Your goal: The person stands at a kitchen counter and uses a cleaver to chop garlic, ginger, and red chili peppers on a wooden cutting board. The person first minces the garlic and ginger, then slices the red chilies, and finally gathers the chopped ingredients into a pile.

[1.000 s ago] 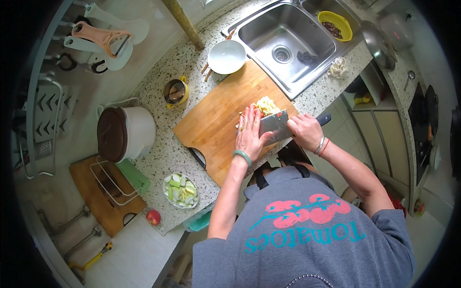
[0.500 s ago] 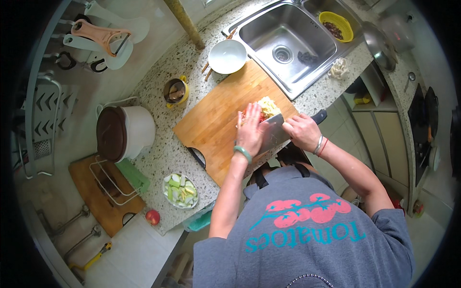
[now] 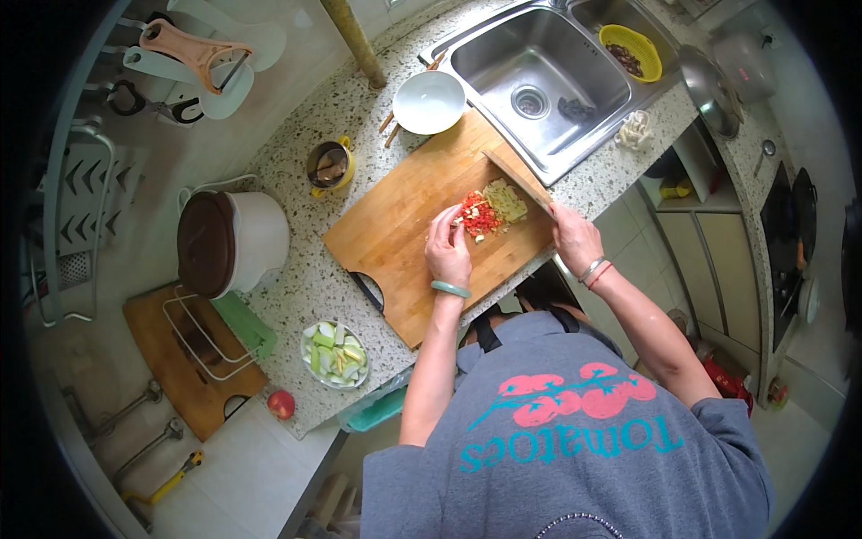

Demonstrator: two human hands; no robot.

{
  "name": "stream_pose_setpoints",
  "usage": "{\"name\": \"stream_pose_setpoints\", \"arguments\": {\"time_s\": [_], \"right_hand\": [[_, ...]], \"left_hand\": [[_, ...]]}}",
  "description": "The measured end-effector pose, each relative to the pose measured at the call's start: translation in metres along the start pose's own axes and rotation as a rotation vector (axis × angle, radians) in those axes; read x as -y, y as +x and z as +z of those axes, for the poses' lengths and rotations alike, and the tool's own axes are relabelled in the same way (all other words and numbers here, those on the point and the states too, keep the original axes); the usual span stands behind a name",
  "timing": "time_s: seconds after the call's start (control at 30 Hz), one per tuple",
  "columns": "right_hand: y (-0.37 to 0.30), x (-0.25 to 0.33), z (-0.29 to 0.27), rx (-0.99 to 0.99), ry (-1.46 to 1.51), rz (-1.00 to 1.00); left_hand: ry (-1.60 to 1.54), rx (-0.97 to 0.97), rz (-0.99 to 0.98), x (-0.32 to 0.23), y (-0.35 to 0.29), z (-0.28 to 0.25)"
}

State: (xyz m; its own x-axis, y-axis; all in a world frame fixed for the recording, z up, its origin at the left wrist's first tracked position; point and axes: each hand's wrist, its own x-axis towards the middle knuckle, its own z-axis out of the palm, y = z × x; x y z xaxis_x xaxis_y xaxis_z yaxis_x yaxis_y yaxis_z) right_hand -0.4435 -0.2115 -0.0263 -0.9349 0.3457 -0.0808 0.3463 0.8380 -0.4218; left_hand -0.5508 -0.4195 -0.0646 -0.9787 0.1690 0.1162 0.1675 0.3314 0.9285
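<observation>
My right hand [image 3: 576,237] grips a cleaver [image 3: 518,182], its handle hidden in my fist. The blade is seen nearly edge-on at the far right of the wooden cutting board [image 3: 395,234], beside the chopped food. A pile of chopped red pepper [image 3: 481,214] lies on the board, with a pale yellow minced heap [image 3: 505,199] touching its right side. My left hand [image 3: 447,251], with a green bangle at its wrist, is cupped at the left edge of the red pile. Its fingers are bent, with the thumb apart from them.
Behind the board stand a white bowl [image 3: 429,102] on chopsticks and a yellow-handled cup [image 3: 329,167]. A steel sink [image 3: 539,63] holds a yellow strainer [image 3: 653,67]. To the left are a lidded white pot [image 3: 260,241], a bowl of cut green vegetable [image 3: 335,354] and a red apple [image 3: 281,404].
My right hand has swung the cleaver away from my left palm to the board's far right. My left hand has drawn back leftward from flat to cupped, uncovering the red pile.
</observation>
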Motion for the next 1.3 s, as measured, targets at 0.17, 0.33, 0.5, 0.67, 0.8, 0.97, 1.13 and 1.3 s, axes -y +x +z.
{"name": "stream_pose_setpoints", "arguments": {"time_s": [0.17, 0.33, 0.5, 0.67, 0.8, 0.97, 1.13, 1.3], "right_hand": [[-0.008, 0.026, 0.014, 0.114, 0.071, 0.090], [-0.010, 0.052, 0.026, 0.101, 0.141, -0.004], [-0.003, 0.057, 0.022, 0.126, 0.165, -0.090], [0.004, 0.036, 0.008, 0.041, 0.099, -0.092], [0.004, 0.030, 0.008, 0.097, 0.109, -0.113], [-0.004, 0.045, -0.002, 0.170, 0.397, -0.047], [-0.006, 0.065, -0.003, 0.622, 0.737, 0.273], [-0.002, 0.090, 0.016, 0.799, 0.744, 0.331]], "left_hand": [[0.252, -0.111, 0.072, -0.002, -0.013, -0.005], [0.232, -0.140, -0.001, 0.004, -0.026, 0.004], [0.094, 0.017, 0.027, -0.007, -0.021, 0.013], [0.201, -0.070, 0.034, -0.009, -0.021, -0.008], [0.172, -0.038, -0.019, -0.002, -0.027, -0.011], [-0.153, -0.118, -0.125, 0.001, -0.020, -0.009], [-0.233, -0.358, -0.182, 0.015, -0.015, -0.030], [-0.120, -0.390, -0.113, 0.009, -0.014, -0.038]]}}
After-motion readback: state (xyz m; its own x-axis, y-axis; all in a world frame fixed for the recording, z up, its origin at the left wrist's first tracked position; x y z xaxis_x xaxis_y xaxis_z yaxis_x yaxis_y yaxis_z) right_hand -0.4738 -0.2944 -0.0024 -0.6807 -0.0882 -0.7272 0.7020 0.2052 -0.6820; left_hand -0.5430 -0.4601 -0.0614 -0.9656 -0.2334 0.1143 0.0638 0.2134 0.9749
